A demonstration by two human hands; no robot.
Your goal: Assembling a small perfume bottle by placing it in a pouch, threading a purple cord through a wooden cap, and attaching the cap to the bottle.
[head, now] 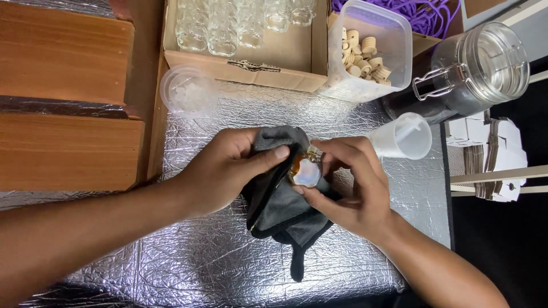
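Looking down at the work, we see both hands meeting over the crinkled silver foil surface. Our left hand is closed on a dark grey cloth, thumb pressed along its top edge, bunching the fabric so it cups against the small glass bottle. Our right hand has its fingers curled around that bottle, pinching it from the side and holding it just above the foil, right at the middle of the scene. The bottle shows amber liquid inside, and we judge the cloth is held tight to it for wiping its outside.

Behind the hands, a cardboard box holds rows of empty clear bottles, near enough to reach. Beside it stands a clear plastic tub of corks, and a small plastic cup lies tipped just past our right fingers. A large clip-top glass jar lies at the right, and a round clear lid rests at the left.
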